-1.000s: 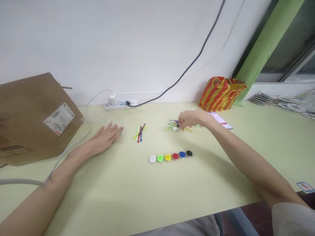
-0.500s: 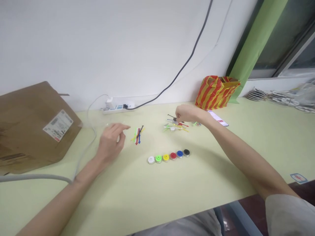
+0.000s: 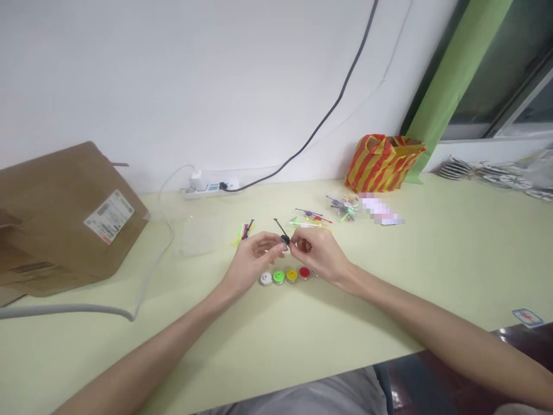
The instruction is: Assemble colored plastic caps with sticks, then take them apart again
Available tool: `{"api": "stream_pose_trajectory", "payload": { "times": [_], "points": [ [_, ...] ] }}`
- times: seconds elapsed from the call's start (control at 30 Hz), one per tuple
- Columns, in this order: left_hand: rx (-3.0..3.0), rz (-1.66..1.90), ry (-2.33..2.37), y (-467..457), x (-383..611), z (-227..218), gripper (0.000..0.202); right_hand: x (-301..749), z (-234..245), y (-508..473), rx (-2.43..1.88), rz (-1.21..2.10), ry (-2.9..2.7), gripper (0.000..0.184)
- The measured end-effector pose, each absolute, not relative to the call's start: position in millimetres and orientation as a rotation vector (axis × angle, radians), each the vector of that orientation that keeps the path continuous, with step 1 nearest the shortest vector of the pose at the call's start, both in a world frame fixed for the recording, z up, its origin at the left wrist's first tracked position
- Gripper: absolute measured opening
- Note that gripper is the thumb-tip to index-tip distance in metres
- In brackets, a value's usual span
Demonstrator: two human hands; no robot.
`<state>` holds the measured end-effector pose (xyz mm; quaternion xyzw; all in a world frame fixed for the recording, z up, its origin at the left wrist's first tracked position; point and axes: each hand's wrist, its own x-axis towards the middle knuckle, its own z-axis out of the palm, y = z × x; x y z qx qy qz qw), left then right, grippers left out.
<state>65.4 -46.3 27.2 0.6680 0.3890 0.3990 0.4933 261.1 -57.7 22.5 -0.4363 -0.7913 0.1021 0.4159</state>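
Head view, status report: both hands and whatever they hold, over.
Left hand and right hand both in pinch grip on black pin. Row of coloured caps close beneath, right hand overlapping its end. Nothing in the way.

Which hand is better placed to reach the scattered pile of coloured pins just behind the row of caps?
Right, probably. Both hands pinch the black pin. The right hand sits directly before the scattered pile, while the left hand is nearer the small bundle.
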Motion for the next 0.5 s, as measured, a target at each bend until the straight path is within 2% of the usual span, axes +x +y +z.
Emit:
{"api": "stream_pose_trajectory", "payload": {
  "times": [0.17, 0.27, 0.37, 0.5],
  "points": [
    [1.764, 1.071, 0.904, -58, 59, 21, 0.024, 258, 17, -70, -1.024, 0.184, -2.043, 0.015],
    [1.935, 1.157, 0.967, -61, 61, 19, 0.014, 257, 19, -74, -1.002, 0.37, -2.013, 0.006],
    [2.125, 1.184, 1.028, -62, 62, 16, 0.022, 256, 22, -77, -0.975, 0.742, -1.883, 0.017],
    [2.334, 1.21, 0.979, -64, 59, 12, 0.031, 255, 25, -79, -0.902, 0.917, -1.761, 0.013]
  ]
}}
